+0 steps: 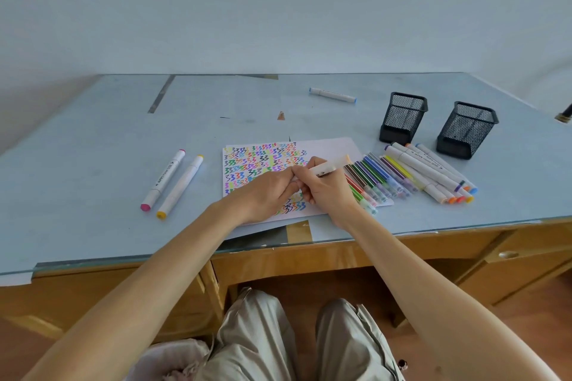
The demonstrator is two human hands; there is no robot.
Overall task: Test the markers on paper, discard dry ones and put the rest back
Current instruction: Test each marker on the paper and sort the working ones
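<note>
Both hands meet over the paper [328,145]: right hand [325,192] grips a white marker [325,169], left hand [269,192] apparently pinching its end.

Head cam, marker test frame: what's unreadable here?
- Tip end of the held marker: covered by the left hand and right hand; capped or not is unclear.
- Holders: dark mesh hides any contents.
- Paper: lower middle is under both hands.
- Marker print: too small.
- Dark object: cut by the right edge.
</note>
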